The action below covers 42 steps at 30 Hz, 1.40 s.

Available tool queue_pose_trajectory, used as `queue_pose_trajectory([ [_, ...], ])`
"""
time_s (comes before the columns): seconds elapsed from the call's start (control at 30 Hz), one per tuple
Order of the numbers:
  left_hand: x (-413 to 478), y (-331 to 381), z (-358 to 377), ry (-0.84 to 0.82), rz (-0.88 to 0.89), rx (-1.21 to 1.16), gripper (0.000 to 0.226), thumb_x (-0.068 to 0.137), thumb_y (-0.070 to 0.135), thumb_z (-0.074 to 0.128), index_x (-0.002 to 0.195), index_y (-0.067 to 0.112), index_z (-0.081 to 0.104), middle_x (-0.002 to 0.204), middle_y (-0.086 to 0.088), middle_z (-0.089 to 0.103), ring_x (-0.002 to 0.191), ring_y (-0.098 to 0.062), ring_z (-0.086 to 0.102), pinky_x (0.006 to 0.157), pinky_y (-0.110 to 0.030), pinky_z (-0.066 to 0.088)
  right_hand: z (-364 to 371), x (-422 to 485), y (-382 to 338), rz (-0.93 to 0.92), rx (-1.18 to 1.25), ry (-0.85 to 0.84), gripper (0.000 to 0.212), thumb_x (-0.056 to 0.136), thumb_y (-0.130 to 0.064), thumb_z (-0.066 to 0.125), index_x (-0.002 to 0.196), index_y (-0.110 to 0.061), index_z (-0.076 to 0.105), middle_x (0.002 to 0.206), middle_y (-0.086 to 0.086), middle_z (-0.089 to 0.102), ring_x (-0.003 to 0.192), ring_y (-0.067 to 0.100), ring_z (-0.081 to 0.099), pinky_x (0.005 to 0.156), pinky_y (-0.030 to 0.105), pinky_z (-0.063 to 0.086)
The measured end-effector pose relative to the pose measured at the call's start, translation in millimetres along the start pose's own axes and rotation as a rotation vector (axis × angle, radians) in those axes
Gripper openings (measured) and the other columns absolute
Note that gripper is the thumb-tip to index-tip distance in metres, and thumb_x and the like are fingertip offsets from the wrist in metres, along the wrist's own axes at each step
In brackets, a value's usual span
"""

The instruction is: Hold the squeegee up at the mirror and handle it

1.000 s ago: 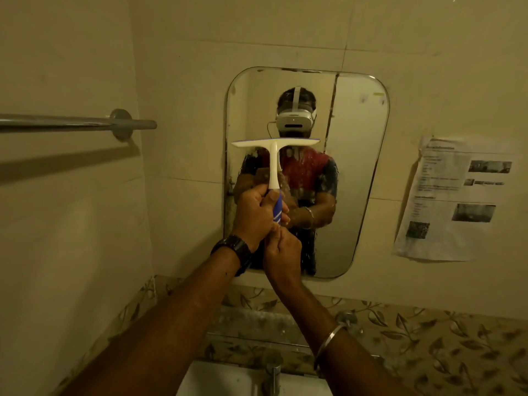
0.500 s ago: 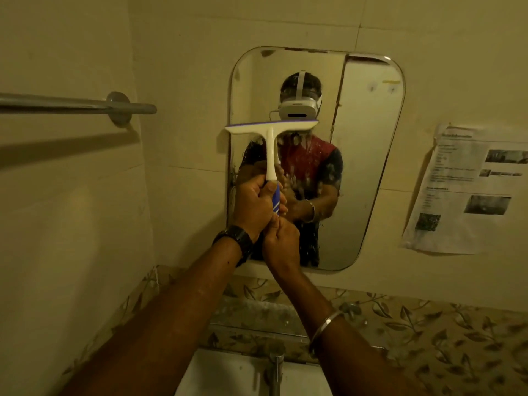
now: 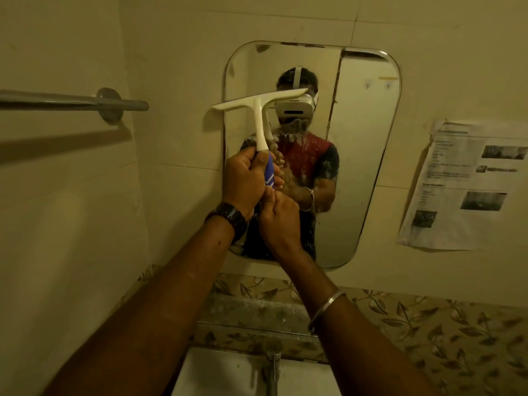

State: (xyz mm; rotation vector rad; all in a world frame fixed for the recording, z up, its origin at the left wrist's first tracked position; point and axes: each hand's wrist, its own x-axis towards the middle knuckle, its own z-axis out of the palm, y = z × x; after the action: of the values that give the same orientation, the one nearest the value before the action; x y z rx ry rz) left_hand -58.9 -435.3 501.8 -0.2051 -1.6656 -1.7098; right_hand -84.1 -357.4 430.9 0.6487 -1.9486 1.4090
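While both hands stay wrapped on the handle, left hand [image 3: 245,178] above right hand [image 3: 278,221], the squeegee [image 3: 258,105] now tilts, blade overhanging the mirror [image 3: 368,167] edge at upper centre, so looks like another wipe pass.

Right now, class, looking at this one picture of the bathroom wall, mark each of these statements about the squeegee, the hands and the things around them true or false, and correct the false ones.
1. Both hands grip the squeegee handle. True: the left hand is wrapped round it, and the right hand holds its lower end.
2. The squeegee blade lies level. False: it is tilted, with its right end higher.
3. The mirror is streaked with wet drips. True.
4. A towel hangs on the towel rail. False: the rail is bare.
5. The printed paper sheet is on the wall left of the mirror. False: it is to the right.
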Motion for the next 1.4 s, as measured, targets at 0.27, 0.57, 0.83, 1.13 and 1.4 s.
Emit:
queue_pose_trajectory([
  [0.27,-52,-55,5,-0.033,-0.143,-0.005,0.020,0.107,0.016,0.052,0.104,0.003,0.068,0.078,-0.009,0.071,0.061,-0.022,0.068,0.063,-0.038,0.061,-1,-58,53,0.097,-0.104,-0.062,0.053,0.103,-0.056,0.024,0.069,-0.024,0.051,0.059,-0.008,0.051,0.051,0.008,0.048,0.049,0.029,0.038],
  [0.57,-17,4,1,0.025,-0.038,-0.092,0.027,0.108,0.020,0.051,0.104,0.000,0.068,0.078,-0.010,0.072,0.066,-0.025,0.068,0.069,-0.044,0.064,-13,-5,0,-0.070,-0.052,-0.026,0.055,0.104,-0.052,0.030,0.071,-0.016,0.055,0.057,0.000,0.054,0.046,0.018,0.049,0.043,0.040,0.045],
  [0.83,-49,-43,22,-0.008,-0.128,-0.030,0.026,0.108,0.018,0.051,0.107,-0.003,0.066,0.081,-0.014,0.070,0.066,-0.026,0.068,0.066,-0.039,0.062,-18,-41,57,0.082,-0.112,-0.063,0.056,0.100,-0.058,0.025,0.069,-0.021,0.054,0.059,0.001,0.056,0.051,0.020,0.054,0.050,0.049,0.051],
  [1.13,-62,-13,35,-0.072,-0.034,-0.003,0.018,0.107,0.020,0.053,0.101,0.010,0.068,0.080,-0.010,0.071,0.067,-0.024,0.071,0.068,-0.045,0.065,-39,-46,47,0.019,0.003,0.021,0.052,0.105,-0.048,0.032,0.073,-0.015,0.057,0.059,-0.003,0.054,0.050,0.015,0.051,0.048,0.048,0.046],
  [1.4,-23,-8,59,-0.040,-0.005,0.140,0.023,0.101,0.035,0.060,0.101,0.015,0.072,0.086,-0.013,0.075,0.072,-0.029,0.074,0.070,-0.052,0.064,-53,-6,41,0.028,-0.006,0.069,0.044,0.106,-0.038,0.037,0.069,-0.021,0.054,0.059,-0.006,0.054,0.050,0.009,0.049,0.048,0.034,0.044],
])
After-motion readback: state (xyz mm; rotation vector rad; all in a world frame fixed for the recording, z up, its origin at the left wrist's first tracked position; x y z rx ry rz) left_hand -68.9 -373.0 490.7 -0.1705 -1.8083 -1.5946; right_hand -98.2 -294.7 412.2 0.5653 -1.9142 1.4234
